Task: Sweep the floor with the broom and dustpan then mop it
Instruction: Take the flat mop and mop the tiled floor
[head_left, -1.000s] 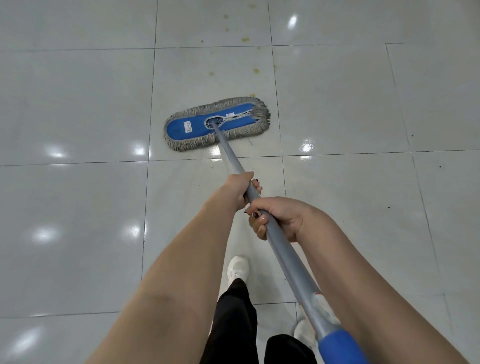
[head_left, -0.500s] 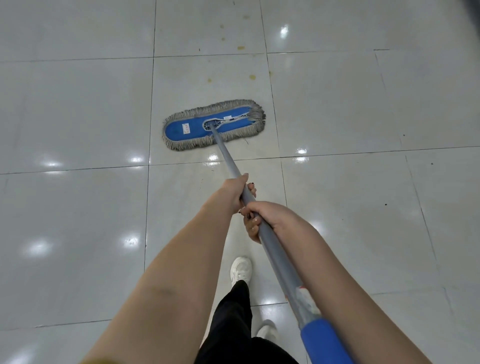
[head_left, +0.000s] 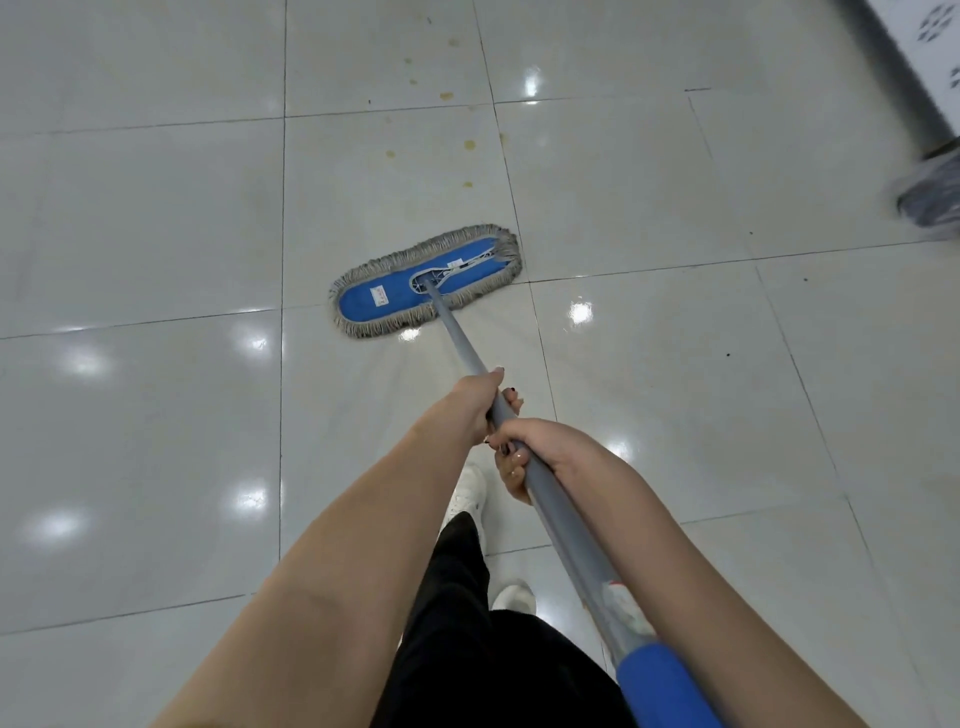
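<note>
Both hands on the mop handle (head_left: 464, 349), fingers curled tight round the grey pole. Left hand (head_left: 474, 404) grips further down the pole, right hand (head_left: 543, 448) touching just behind it, right fingers (head_left: 514, 463) wrapped under the pole. Mop head (head_left: 426, 283), blue with grey fringe, lies flat on the tiled floor (head_left: 156, 218), well ahead of the left fingers and slightly left of them, straddling a grout line. Yellowish spots (head_left: 470, 144) on the tile beyond the mop head. Blue grip (head_left: 662, 686) at the pole's end, well behind the right fingers, white wrap (head_left: 623, 605) just before it. Black trousers (head_left: 467, 623) and white shoes (head_left: 467, 493) below the hands. Blurred dark object (head_left: 930, 200) far right of the fingers, can't tell what.
</note>
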